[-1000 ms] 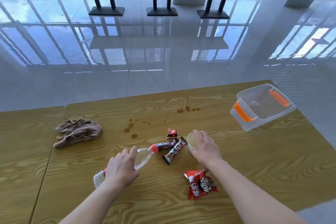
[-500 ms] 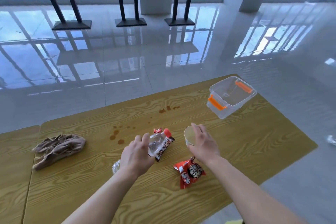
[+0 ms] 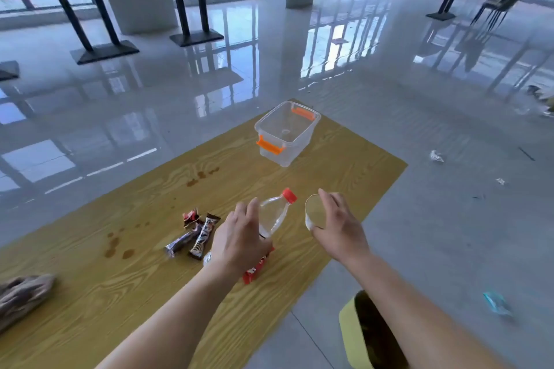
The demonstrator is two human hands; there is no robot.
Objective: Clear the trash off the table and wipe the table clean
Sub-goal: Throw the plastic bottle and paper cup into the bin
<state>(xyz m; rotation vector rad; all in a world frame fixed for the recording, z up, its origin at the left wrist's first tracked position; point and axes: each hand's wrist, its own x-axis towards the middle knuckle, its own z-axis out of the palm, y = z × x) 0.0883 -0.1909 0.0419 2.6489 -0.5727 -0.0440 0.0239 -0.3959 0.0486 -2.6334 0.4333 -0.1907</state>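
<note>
Both hands are holding trash above the table [image 3: 299, 293]: left hand [image 3: 236, 241] is gripping the clear bottle [image 3: 274, 213], right hand [image 3: 337, 228] is gripping a paper cup [image 3: 314, 211], while 2 wrappers [image 3: 193, 238] are lying just left.

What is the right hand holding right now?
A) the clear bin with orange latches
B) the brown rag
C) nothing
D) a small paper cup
D: the right hand is wrapped around the small paper cup, lifted beside the bottle that the left hand grips; the rag and the clear bin sit untouched on the table.
</note>
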